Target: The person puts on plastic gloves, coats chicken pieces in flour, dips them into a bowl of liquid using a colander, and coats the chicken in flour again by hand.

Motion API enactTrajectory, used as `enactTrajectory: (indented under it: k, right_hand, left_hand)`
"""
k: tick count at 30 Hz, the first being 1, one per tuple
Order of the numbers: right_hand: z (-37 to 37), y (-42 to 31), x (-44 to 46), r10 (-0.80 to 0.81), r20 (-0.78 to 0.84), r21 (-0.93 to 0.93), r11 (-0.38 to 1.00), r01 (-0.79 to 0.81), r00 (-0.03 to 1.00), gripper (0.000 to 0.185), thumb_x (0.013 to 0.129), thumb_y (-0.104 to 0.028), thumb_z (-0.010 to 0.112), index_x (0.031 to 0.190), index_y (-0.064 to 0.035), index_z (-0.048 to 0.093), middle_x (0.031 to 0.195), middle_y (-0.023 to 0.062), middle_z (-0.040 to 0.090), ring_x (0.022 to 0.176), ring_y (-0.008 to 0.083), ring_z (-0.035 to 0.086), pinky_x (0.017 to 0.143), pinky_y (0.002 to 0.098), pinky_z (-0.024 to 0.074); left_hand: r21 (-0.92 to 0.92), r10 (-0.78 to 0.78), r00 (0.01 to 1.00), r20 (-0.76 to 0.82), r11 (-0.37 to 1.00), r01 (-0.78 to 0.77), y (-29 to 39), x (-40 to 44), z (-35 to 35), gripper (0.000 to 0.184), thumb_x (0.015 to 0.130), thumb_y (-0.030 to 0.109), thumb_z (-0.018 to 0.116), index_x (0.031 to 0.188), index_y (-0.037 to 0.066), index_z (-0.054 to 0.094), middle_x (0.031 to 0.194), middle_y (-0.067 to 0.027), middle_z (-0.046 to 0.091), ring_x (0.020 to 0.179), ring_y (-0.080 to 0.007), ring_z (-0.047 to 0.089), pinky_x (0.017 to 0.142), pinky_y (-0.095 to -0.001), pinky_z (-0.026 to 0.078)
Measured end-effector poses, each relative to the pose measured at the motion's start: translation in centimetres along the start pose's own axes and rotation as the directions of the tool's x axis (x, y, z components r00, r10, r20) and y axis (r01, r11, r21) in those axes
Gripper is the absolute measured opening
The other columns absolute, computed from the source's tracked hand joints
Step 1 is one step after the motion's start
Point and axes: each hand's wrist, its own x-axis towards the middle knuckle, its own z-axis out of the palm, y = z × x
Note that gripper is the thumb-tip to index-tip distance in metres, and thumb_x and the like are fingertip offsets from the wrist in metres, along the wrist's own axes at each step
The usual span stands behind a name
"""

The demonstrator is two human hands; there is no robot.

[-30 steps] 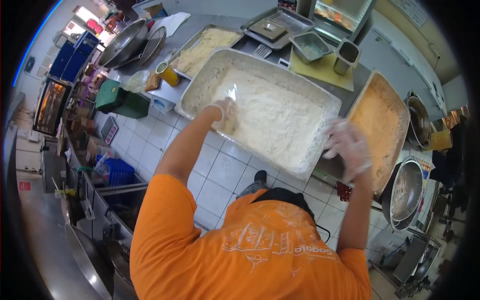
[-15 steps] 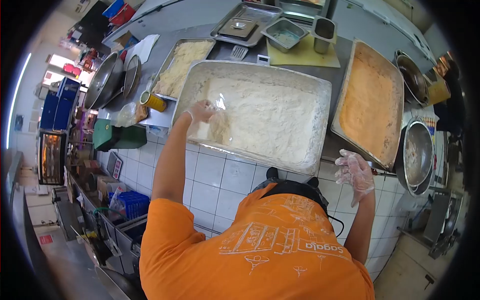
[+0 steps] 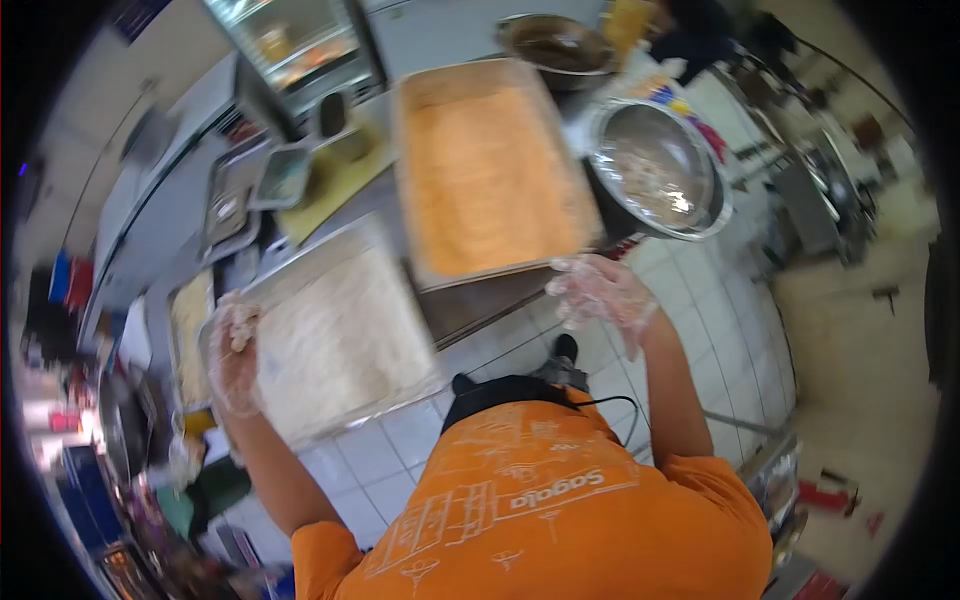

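Note:
My left hand (image 3: pixel 236 345), in a clear plastic glove, is over the left edge of the tray of white flour (image 3: pixel 335 330). Its fingers are curled around a small pale lump that I cannot make out. Near the lower right corner of the tray of orange powder (image 3: pixel 490 175) is my right hand (image 3: pixel 603 298), also gloved, with its fingers apart and nothing in it. The orange tray lies to the right of the flour tray.
A metal bowl (image 3: pixel 655 170) with pale contents stands right of the orange tray, a dark pan (image 3: pixel 557 45) behind it. Metal containers (image 3: pixel 283 177) and a yellow board (image 3: pixel 345 180) are at the back left. A narrow tray (image 3: pixel 190 330) lies far left.
The view has turned to the right, towards the orange tray. My left hand has lifted out of the flour to the tray's edge. My right hand has come beside the orange tray's corner.

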Motion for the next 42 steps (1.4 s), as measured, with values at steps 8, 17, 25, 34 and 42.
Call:
enactTrajectory:
  k: [8,17,25,34,42]
  right_hand:
    - [-17.0,-2.8,-4.3,-0.139,-0.239,0.054,0.986,0.157,0.961,0.05,0.093,-0.035,0.06,0.126,0.0009,0.051,0.103,0.013,0.062,0.076,0.0177,0.063,0.066,0.0287,0.0556]
    - [-38.0,-8.6,-6.7,-0.176,-0.415,0.054,0.974,0.218,0.892,0.039,0.096,-0.031,0.056,0.121,-0.0016,0.058,0.096,0.0111,0.065,0.075,0.0192,0.064,0.06,0.0293,0.0528]
    - [-45.2,-10.9,-3.6,-0.212,-0.365,-0.047,0.977,0.21,0.907,0.037,0.095,-0.031,0.057,0.121,-0.0032,0.058,0.097,0.0083,0.064,0.075,0.0152,0.062,0.062,0.0271,0.0514]
    - [-46.7,-11.2,0.1,-0.258,-0.218,-0.178,0.959,0.221,0.941,0.036,0.097,-0.028,0.055,0.121,-0.0027,0.058,0.095,0.0058,0.064,0.074,0.0116,0.061,0.063,0.0254,0.0514]
    - [-46.1,-10.9,4.9,-0.573,-0.271,-0.906,0.423,-0.005,0.774,0.04,0.091,-0.03,0.059,0.121,-0.004,0.055,0.097,0.0227,0.066,0.09,0.0352,0.064,0.081,0.0425,0.0508]
  left_hand:
    - [0.6,-0.218,0.951,0.219,0.799,0.045,-14.0,6.8,41.4,0.042,0.088,0.027,0.066,0.121,0.005,0.055,0.098,-0.0052,0.061,0.086,-0.0142,0.059,0.087,-0.0316,0.049]
    - [0.929,-0.59,0.742,0.319,0.041,-0.367,-43.5,16.7,57.2,0.044,0.085,0.024,0.059,0.123,0.002,0.054,0.113,-0.0223,0.063,0.104,-0.0341,0.062,0.093,-0.0374,0.047]
    - [0.866,-0.524,0.789,0.321,-0.174,-0.468,-43.5,19.7,59.5,0.03,0.084,0.019,0.058,0.11,0.004,0.064,0.113,-0.0214,0.063,0.105,-0.0364,0.06,0.093,-0.0414,0.046]
    - [0.585,-0.616,0.697,0.367,-0.43,-0.688,-50.5,20.8,61.1,0.029,0.084,0.008,0.055,0.112,0.002,0.064,0.117,-0.0207,0.061,0.107,-0.0316,0.062,0.093,-0.0395,0.049]
    - [0.759,-0.443,0.835,0.328,-0.402,-0.512,-50.0,22.1,60.6,0.031,0.093,0.012,0.044,0.119,0.001,0.057,0.113,-0.0227,0.062,0.106,-0.0326,0.062,0.093,-0.0421,0.049]
